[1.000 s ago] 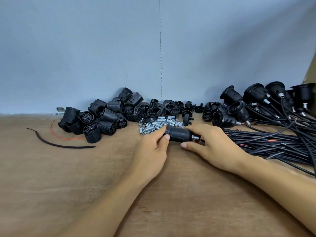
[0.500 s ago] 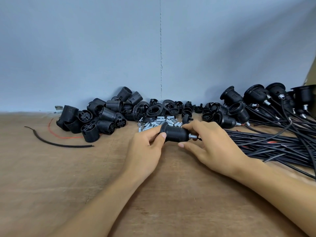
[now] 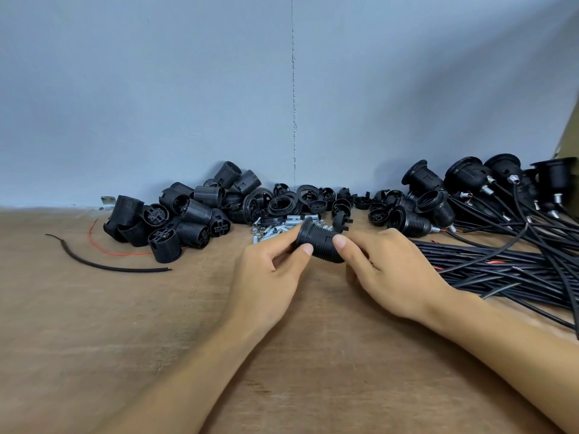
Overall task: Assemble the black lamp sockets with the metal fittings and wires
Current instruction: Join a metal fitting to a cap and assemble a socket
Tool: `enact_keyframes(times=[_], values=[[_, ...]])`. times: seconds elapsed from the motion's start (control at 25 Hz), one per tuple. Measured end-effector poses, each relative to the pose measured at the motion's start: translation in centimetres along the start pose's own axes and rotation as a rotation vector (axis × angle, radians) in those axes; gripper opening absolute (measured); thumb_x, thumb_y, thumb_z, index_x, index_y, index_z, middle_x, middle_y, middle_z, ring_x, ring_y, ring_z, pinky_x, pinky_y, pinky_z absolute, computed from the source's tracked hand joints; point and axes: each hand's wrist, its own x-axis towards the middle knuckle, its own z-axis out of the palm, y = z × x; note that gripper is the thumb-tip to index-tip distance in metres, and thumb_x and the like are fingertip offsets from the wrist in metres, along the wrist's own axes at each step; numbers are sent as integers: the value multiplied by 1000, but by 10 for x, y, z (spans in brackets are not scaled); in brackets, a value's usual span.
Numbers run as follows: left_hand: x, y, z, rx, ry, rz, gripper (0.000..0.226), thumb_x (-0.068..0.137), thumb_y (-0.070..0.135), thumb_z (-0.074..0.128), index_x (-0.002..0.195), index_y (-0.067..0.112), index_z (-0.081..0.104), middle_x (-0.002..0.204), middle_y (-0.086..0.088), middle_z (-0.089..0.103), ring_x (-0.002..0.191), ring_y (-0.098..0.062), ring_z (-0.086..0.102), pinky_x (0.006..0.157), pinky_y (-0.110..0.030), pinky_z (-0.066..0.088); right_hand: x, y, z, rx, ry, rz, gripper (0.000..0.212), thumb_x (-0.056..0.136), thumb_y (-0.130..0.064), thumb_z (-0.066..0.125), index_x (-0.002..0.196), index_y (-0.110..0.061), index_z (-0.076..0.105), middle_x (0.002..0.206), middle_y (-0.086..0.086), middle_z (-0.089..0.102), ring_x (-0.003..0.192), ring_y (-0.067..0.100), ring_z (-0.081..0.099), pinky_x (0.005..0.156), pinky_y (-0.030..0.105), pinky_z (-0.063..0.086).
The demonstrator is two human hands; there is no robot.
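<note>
1. Head view, the hold: the left hand point(image 3: 269, 270) pinched the flanged end of one black lamp socket point(image 3: 319, 244) between thumb and fingers. The right hand point(image 3: 394, 277) curled round its other end, thumb on top. The socket sat between both hands, low over the wooden table point(image 3: 94, 339) and just in front of the heap of metal fittings point(image 3: 275, 228).
2. Head view, the risk: if the two hands twisted off-axis, the threads would probably cross and jam. A loosened pinch could drop the socket among the fittings and scatter them. The bundle of wires point(image 3: 501, 264) lay beside the right wrist, so a wide elbow move might drag it.
3. Head view, the look: the socket was a matte black cylinder, ribbed with threads along its body and with a wider rim at the left end. Its right end was hidden under the right hand, so whether a fitting sat there could not be told.
</note>
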Motion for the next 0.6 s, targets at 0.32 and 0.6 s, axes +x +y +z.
enact_keyframes(times=[0.32, 0.6], values=[[1, 1, 2, -109, 40, -66, 31, 92, 5, 71, 114, 25, 77, 110, 15, 76, 111, -1, 69, 102, -27, 52, 0, 4, 5, 125, 1, 52, 37, 91, -64, 47, 110, -34, 57, 78, -17, 64, 69, 2, 59, 64, 24, 41], [1, 5, 0, -93, 96, -106, 11, 93, 26, 72, 91, 31, 81, 98, 18, 78, 97, 3, 70, 84, -11, 50, -2, 11, 11, 85, 0, -31, 40, 85, -59, 61, 116, -39, 47, 88, -27, 59, 79, 1, 57, 68, 25, 42]])
